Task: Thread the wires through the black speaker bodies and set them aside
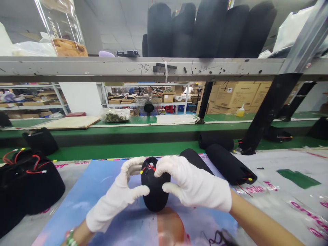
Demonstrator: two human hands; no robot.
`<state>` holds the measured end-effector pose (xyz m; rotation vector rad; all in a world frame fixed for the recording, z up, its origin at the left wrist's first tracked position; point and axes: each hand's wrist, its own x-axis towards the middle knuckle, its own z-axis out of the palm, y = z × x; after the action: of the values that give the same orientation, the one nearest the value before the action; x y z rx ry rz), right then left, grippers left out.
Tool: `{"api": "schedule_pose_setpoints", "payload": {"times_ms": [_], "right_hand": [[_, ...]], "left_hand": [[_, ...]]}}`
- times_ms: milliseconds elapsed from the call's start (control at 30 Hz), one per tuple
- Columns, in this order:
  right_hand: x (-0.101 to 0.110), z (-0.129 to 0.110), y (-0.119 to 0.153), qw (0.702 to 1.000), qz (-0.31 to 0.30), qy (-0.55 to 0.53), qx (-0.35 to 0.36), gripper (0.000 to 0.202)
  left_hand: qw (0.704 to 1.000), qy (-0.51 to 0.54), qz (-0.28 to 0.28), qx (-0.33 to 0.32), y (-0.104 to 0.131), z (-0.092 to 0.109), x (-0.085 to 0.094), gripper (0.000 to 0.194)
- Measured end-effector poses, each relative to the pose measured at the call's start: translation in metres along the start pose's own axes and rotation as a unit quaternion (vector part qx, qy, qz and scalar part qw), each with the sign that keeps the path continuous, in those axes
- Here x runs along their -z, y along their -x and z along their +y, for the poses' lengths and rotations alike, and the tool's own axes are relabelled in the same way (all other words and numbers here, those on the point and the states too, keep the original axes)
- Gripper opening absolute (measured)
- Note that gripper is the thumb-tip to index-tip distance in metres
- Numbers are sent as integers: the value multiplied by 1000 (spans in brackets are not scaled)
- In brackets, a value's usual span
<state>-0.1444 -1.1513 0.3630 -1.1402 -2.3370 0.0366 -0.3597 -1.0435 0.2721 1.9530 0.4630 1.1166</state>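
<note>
Lying under the black cylinder (155,193), a blue sheet (96,182) faces cluttered shelves (151,84).

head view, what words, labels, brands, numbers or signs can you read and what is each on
"75", handwritten on the metal shelf edge
Pink lettering on the pale sheet: partial and distorted, no whole word certain
Print on the cardboard box: too blurred
Lettering on the clear container: sideways, too unclear
</note>
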Motion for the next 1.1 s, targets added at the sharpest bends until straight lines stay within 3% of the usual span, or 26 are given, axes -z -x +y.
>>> {"api": "schedule_pose_setpoints", "payload": {"times_ms": [67,167,333,433,567,633,700,800,867,1000,1100], "right_hand": [[1,-4,3,1000,-18,15,9,24],[-2,-5,6,999,-21,17,28,6],[1,-6,9,999,-20,-25,17,11],[10,-5,17,995,2,-87,-47,18],[8,9,37,962,109,-179,-176,44],[-4,13,43,937,106,-222,-250,71],[-21,10,43,908,62,-276,-310,102],[-49,1,28,856,25,-408,-317,134],[-62,-1,10,832,36,-466,-299,137],[-75,24,-46,861,131,-373,-320,125],[-84,65,-98,864,206,-290,-357,116]], "left_hand": [[1000,12,10,-24,3,-1,-13,59],[999,5,38,-37,12,6,-25,68],[995,-42,73,-50,26,13,-29,86],[996,-52,69,-31,29,11,-21,89],[995,0,99,-2,31,0,-6,85],[989,68,133,23,31,-5,-2,82],[979,124,153,47,29,-8,0,80],[971,169,152,71,26,-5,3,72],[965,187,153,99,26,3,8,63],[941,189,197,198,35,25,25,49],[918,232,247,206,47,35,40,58]]}}
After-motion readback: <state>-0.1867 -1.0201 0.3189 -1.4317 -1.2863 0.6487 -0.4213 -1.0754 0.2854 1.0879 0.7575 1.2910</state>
